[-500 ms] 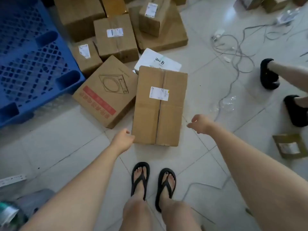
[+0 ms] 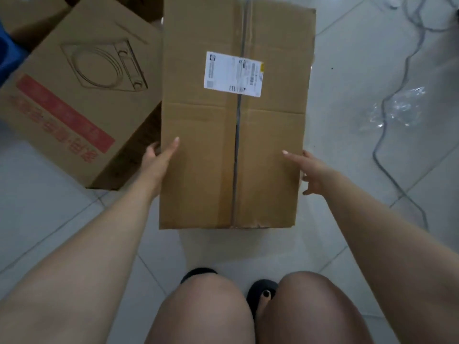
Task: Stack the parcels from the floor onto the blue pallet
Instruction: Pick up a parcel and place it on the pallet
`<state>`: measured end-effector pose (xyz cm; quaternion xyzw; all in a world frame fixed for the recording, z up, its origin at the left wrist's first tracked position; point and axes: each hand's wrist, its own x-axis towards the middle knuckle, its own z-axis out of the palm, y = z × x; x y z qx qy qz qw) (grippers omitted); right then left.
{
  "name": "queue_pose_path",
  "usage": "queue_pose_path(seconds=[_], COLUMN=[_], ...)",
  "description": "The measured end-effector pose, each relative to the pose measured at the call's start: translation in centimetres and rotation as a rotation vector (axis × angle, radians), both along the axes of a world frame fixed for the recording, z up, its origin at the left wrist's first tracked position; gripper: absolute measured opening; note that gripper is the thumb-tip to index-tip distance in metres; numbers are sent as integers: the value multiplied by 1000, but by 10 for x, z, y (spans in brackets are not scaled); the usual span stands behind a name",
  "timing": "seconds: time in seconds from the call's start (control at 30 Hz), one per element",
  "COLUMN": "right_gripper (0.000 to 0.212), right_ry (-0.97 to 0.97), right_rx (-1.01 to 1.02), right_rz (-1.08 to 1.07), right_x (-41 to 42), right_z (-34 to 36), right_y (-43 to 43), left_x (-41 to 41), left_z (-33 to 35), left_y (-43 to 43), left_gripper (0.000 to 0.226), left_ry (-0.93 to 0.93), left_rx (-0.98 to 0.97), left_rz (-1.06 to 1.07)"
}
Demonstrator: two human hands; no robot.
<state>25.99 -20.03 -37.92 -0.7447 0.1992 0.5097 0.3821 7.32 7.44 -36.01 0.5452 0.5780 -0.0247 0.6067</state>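
A tall brown cardboard parcel (image 2: 211,150) with a white shipping label and a taped middle seam lies flat on the tiled floor straight ahead. My left hand (image 2: 159,160) grips its left side, thumb on the top face and fingers down the side. My right hand (image 2: 310,170) holds its right edge, one finger on top and the others around the side. A sliver of the blue pallet (image 2: 6,58) shows at the far left edge. A wider printed box (image 2: 74,95) with a line drawing and a red band lies touching the parcel's left side.
Grey cables (image 2: 397,95) and a crumpled clear plastic wrap (image 2: 400,108) lie on the tiles to the right. My knees and black sandals (image 2: 263,291) are just below the parcel. More cardboard sits at the top left corner.
I have crouched, so the parcel looks much nearer. Both hands went from hovering near its lower corners to gripping its left and right sides.
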Motion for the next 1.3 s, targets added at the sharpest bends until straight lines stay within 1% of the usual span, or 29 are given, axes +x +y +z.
queue_pose_path(seconds=[0.03, 0.07, 0.13, 0.2, 0.23, 0.27, 0.4, 0.5, 0.6, 0.7, 0.83, 0.93, 1.03, 1.17, 1.3], right_gripper=[90, 83, 67, 51, 49, 51, 57, 57, 55, 54, 54, 60, 58, 53, 44], right_ry=[3, 7, -5, -32, -41, -57, -125, -134, -160, -160, -171, -211, -274, -330, -301], right_rx=[18, 48, 105, 125, 125, 119, 21, -23, -11, 33, 89, 91, 99, 114, 72], right_rz=[-28, -79, -178, -230, -248, -260, -229, -202, -212, -197, -152, -55, 26, 118, 163], right_x=[2, 4, 1, -5, -8, -9, -4, -3, -7, -11, -8, -3, -4, -24, -59], right_z=[-10, -18, -20, -6, 7, 22, 110, 193, 273, 355, 462, 517, 553, 580, 586], right_y=[5, 9, 15, 13, 9, 6, -6, -9, -3, 14, 51, 85, 127, 201, 289], left_x=[4, 6, 8, 5, 2, -1, -11, -15, -19, -23, -33, -52, -71, -104, -147], left_z=[-9, -15, -19, -6, 5, 19, 92, 164, 244, 334, 440, 484, 507, 520, 529], left_y=[6, 9, 9, 3, 0, -3, -19, -23, -19, -9, 17, 36, 59, 109, 188], left_gripper=[89, 84, 78, 75, 75, 77, 89, 90, 88, 82, 86, 90, 96, 92, 91], left_ry=[-38, -65, -72, -70, -69, -71, -74, -97, -107, -131, -189, -238, -288, -344, -350], left_rx=[-42, -73, -86, -97, -110, -128, -240, -293, -280, -222, -193, -196, -196, -207, -180], left_rz=[-1, -12, -46, -72, -84, -98, -146, -148, -131, -76, 3, 61, 129, 231, 253])
